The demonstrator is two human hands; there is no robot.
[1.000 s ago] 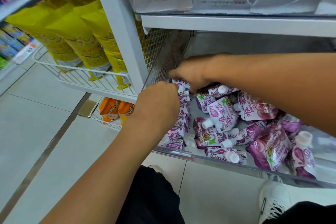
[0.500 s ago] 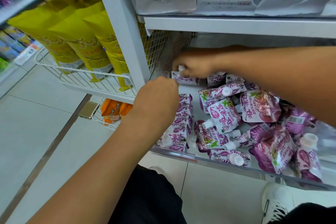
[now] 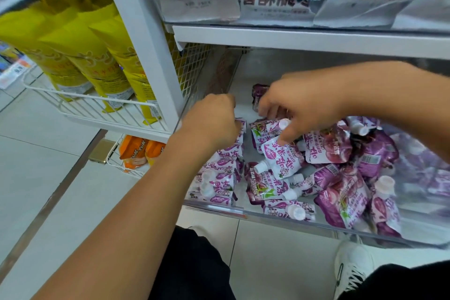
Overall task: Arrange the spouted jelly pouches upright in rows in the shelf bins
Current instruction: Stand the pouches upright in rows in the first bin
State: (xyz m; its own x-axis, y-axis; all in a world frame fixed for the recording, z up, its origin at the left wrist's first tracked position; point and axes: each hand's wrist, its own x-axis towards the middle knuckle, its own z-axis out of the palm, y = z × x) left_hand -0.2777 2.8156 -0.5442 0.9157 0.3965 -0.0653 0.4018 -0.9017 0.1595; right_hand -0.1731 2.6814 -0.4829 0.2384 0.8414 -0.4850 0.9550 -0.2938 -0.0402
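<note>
At the near edge, the clear plastic front lip of the shelf bin point(image 3: 267, 214) holds back a loose heap of purple-and-white spouted jelly pouches with white caps point(image 3: 338, 178). Along the bin's left side a row of the same pouches point(image 3: 220, 178) stands packed together. The left hand point(image 3: 214, 124) rests curled on top of that row; whether it grips one I cannot tell. The right hand point(image 3: 297, 109), fingers spread and bent, reaches down onto the heap, touching pouches. Farther back stands a dark purple pouch point(image 3: 258, 92). At left, yellow foil bags point(image 3: 80, 56) fill a white wire basket point(image 3: 97, 109).
</note>
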